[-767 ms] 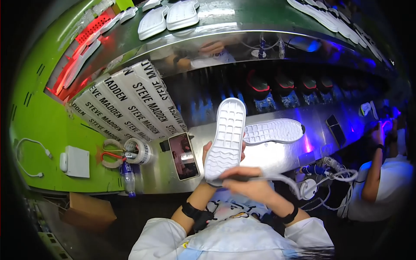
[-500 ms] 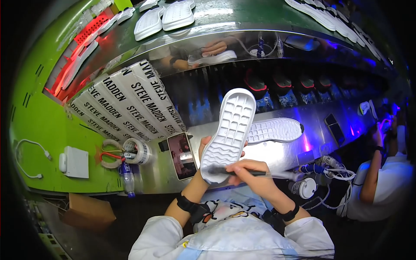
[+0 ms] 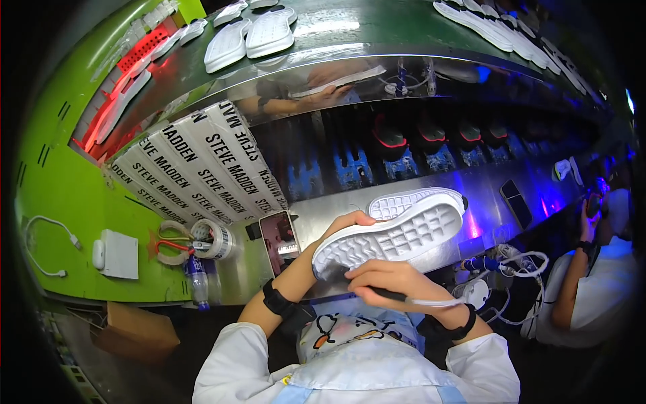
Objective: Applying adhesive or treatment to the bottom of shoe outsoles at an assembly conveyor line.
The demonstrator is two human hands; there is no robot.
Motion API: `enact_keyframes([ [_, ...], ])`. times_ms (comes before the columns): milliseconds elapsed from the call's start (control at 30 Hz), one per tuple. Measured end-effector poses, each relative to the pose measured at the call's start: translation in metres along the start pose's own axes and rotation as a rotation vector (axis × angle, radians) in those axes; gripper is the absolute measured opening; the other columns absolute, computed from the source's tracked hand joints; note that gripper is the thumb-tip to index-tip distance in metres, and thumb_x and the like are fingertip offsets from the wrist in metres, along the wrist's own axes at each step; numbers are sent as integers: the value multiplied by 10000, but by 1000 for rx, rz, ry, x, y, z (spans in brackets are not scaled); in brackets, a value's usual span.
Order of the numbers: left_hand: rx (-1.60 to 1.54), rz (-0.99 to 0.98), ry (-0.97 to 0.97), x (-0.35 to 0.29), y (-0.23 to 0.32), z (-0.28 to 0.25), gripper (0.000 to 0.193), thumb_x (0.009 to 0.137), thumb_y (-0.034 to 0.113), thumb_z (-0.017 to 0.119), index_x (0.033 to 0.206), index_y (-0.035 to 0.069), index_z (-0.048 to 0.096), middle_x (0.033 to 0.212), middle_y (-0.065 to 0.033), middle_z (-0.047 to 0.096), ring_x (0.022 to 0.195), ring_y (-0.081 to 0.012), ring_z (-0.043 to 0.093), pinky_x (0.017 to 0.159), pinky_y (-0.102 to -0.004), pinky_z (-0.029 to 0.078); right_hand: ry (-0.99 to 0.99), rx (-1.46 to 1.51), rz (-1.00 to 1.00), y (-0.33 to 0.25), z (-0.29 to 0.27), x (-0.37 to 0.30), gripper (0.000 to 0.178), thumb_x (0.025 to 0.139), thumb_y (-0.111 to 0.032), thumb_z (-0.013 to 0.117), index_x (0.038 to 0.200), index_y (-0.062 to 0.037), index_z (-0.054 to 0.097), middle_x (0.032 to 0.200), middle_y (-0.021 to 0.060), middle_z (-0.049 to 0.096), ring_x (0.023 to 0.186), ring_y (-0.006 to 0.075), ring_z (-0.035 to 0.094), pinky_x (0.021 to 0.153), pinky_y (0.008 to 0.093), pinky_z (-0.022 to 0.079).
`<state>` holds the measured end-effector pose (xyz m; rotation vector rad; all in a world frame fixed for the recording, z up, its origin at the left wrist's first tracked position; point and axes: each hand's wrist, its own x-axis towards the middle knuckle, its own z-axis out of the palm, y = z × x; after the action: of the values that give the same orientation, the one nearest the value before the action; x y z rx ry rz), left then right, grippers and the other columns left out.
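Note:
My left hand (image 3: 344,224) grips a white shoe sole (image 3: 404,236) by its far edge near the left end. The sole lies tilted slantwise, its grid-and-wave patterned cavity facing up, and its left end looks dark and wet. My right hand (image 3: 397,277) is closed around a slim brush (image 3: 388,293) with a black handle and a pale rear end. The brush tip is hidden by my fingers, close to the sole's near left edge. Behind the held sole, a second white sole (image 3: 385,207) rests on the metal bench (image 3: 309,210), partly covered.
A printed white box (image 3: 202,165) stands left, near a phone (image 3: 278,236), tape rolls (image 3: 219,241), scissors (image 3: 168,244) and a bottle (image 3: 197,279). Several soles lie on the green belt (image 3: 350,34). Rightward are a dark phone (image 3: 515,198), tangled cables (image 3: 525,264) and a co-worker (image 3: 595,283).
The held sole has swung from nearly upright to slanting right, now overlapping the sole behind it. My left hand has moved to its far edge; my right hand with the brush has shifted slightly nearer me.

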<state>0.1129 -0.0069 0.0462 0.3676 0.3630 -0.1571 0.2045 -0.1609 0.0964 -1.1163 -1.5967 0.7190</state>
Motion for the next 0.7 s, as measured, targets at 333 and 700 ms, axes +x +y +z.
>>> enact_keyframes([
  [333,316,-67,309,-7,-6,9,419,800,254,585,1137,5,595,981,-108,661,806,-163,647,753,-249,506,-223,-97,132,30,-29,-33,64,814,-27,609,822,20,652,824,97,652,741,196,642,679,284,508],
  [700,41,37,152,-16,-26,-14,498,839,284,488,1288,68,491,1105,-122,621,884,-246,649,776,-351,536,554,-104,260,29,-43,-56,112,812,-4,572,828,24,680,728,99,670,694,165,659,640,274,513],
])
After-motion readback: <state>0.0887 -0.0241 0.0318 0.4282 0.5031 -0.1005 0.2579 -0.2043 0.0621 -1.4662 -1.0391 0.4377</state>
